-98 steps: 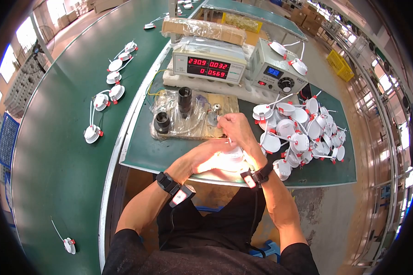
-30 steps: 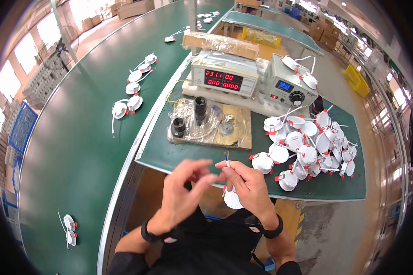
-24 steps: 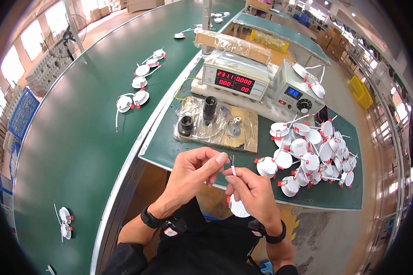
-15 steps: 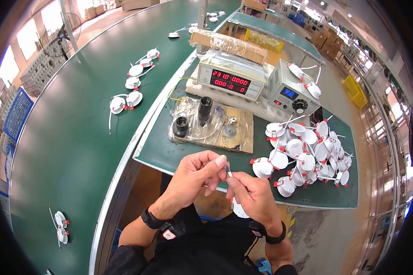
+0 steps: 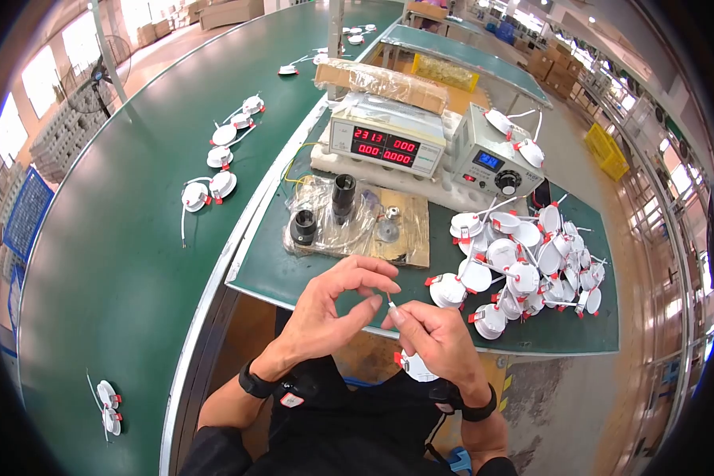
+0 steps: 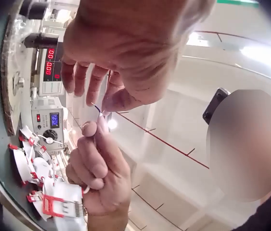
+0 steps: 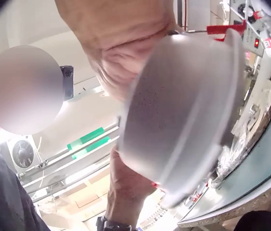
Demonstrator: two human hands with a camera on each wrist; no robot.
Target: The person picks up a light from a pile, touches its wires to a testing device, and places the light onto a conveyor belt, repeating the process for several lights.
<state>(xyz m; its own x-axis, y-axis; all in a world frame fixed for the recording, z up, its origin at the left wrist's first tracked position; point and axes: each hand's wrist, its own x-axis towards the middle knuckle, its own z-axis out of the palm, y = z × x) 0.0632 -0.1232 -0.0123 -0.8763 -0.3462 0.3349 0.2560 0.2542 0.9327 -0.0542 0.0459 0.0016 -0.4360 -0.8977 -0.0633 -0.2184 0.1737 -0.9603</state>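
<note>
My right hand (image 5: 440, 337) pinches the white cable (image 5: 391, 304) of a recessed downlight near its stripped end, just in front of the bench edge. Below that hand hangs the downlight (image 5: 418, 366), a white round lamp with red-tipped spring clips; its housing (image 7: 178, 110) fills much of the right wrist view. Thin bare-ended wires (image 6: 97, 109), one of them blue, stick up from the cable. Close on the left is my left hand (image 5: 329, 305), thumb and fingers spread apart around the wire ends, holding nothing.
A wooden board (image 5: 415, 238) with black cylinders and clear film lies on the bench before a power meter (image 5: 385, 151) and a dial-fronted supply box (image 5: 492, 163). Heaped downlights (image 5: 523, 278) cover the right side. More sit on the green conveyor (image 5: 135, 262).
Both hands have come back from the board, and the downlight, lit before, is dark. The left fingers closed on the wire ends half a second ago and have since spread away from them.
</note>
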